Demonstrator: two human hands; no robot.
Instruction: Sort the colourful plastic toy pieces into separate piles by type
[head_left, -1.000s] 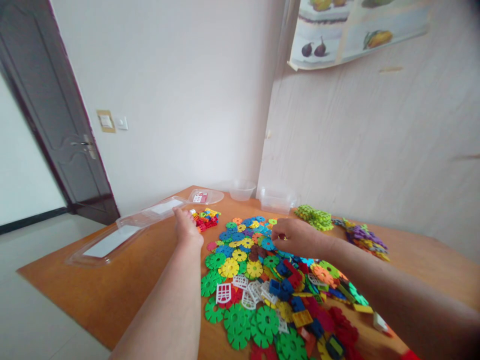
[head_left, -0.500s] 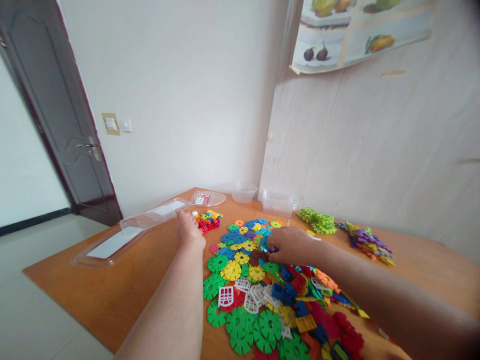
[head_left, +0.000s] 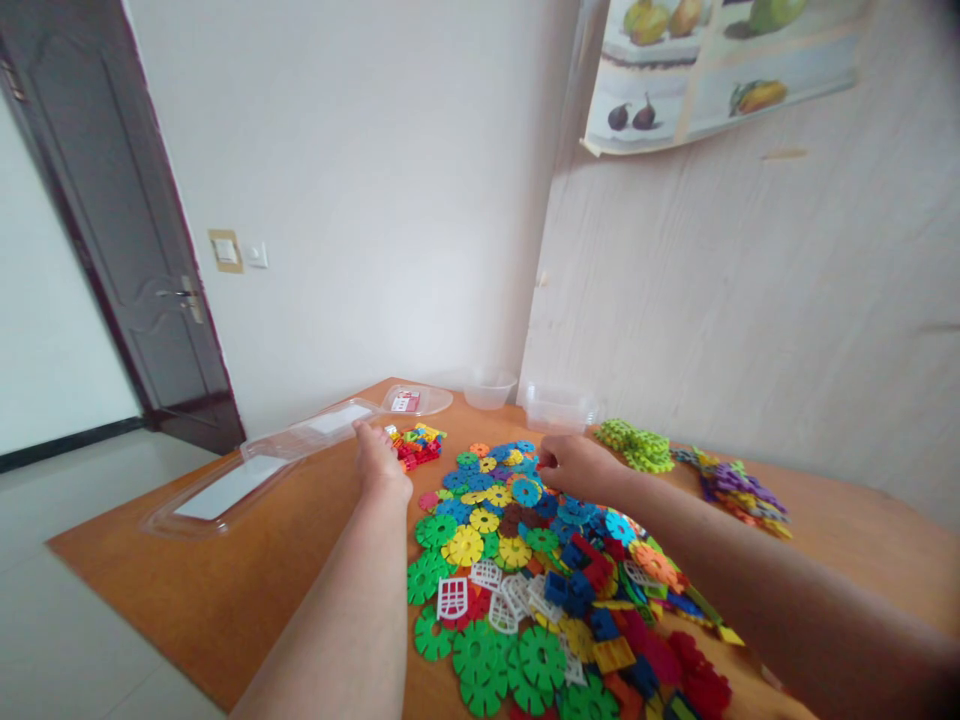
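Observation:
My left hand (head_left: 381, 462) rests on the table beside a small heap of red, yellow and blue blocks (head_left: 418, 448). Its thumb is stretched out and it looks open, though most fingers are hidden. My right hand (head_left: 577, 465) is over the far edge of a large spread of plastic pieces, fingers curled together; a speck of red shows at the fingertips, too small to name. Just to its left lies a blue notched disc (head_left: 526, 490). Closer are yellow discs (head_left: 463, 546), green discs (head_left: 474, 650), white lattice pieces (head_left: 452, 598) and blue blocks (head_left: 568, 590).
Clear plastic lids (head_left: 232, 490) lie on the left of the wooden table (head_left: 300, 570). At the back are a round lid (head_left: 420, 401), a clear bowl (head_left: 489, 390) and a clear box (head_left: 559, 408). Light green pieces (head_left: 636, 446) and purple pieces (head_left: 739, 485) are piled on the right.
My right hand has shifted back, away from me, off the blue discs, uncovering several of them in the middle of the spread. My left hand has stayed by the small blocks.

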